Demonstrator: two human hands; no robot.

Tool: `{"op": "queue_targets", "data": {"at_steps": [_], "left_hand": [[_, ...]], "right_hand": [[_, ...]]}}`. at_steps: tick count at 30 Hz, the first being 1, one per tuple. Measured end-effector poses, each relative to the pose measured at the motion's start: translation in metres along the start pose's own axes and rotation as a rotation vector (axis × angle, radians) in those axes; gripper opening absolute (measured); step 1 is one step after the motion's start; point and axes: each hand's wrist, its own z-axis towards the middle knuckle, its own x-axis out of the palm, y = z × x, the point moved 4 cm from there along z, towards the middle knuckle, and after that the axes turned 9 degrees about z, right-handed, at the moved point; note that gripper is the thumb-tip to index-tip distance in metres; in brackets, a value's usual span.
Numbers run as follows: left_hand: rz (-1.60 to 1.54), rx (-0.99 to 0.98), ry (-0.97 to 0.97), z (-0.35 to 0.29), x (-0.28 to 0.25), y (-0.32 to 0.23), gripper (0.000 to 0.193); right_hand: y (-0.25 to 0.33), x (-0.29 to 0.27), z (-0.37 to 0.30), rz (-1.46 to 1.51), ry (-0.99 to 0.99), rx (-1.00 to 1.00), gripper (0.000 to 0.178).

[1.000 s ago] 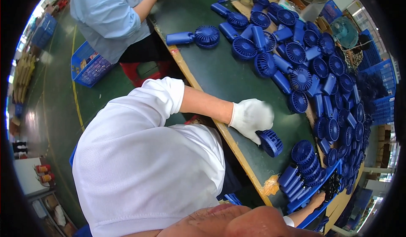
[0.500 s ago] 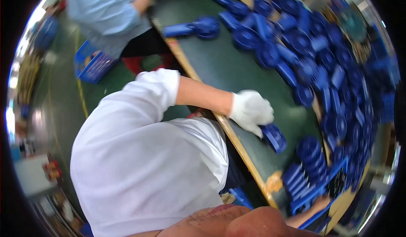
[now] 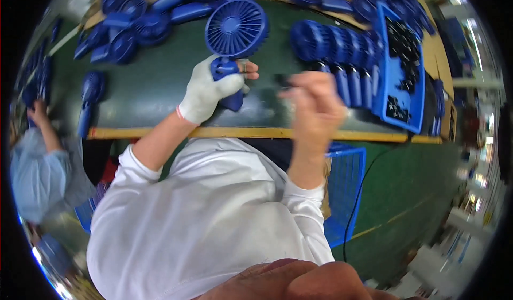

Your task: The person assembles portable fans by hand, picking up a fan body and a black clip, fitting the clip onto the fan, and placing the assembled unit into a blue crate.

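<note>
My left hand (image 3: 202,94), in a white glove with some bare fingertips, grips a blue handheld fan (image 3: 236,28) by its handle. The fan's round grille points up and away from me, above the green table. My right hand (image 3: 319,105) is bare and smeared by motion. Its fingers are pinched on a small black part (image 3: 282,81), to the right of the fan and apart from it. The exact shape of that part is too blurred to make out.
A row of blue fans (image 3: 310,40) lies at the right, beside a blue tray (image 3: 380,89) of small black parts. More fans (image 3: 152,28) pile up along the far side. One fan (image 3: 92,89) lies at left, near a co-worker (image 3: 40,166). A blue crate (image 3: 347,193) stands below the table's wooden edge (image 3: 256,132).
My view has swung to the right. The left hand has raised the fan from the tabletop. My right hand has come from the tray of black parts toward the fan, with a small black part.
</note>
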Motion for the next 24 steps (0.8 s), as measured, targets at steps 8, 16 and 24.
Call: {"op": "queue_targets", "data": {"at_steps": [8,16,24], "left_hand": [[0.311,0.164,-0.117,-0.003,-0.004,0.011,0.035],[0.703,0.286,-0.176,-0.012,0.017,0.006,0.035],[0.076,0.026,0.019,-0.017,0.029,0.000,0.044]], "right_hand": [[-0.013,0.038,-0.028,-0.598,0.064,-0.460,0.020],[-0.012,0.035,-0.031,-0.914,0.156,-0.272,0.021],[-0.036,-0.018,-0.035,0.148,-0.314,0.094,0.020]]}}
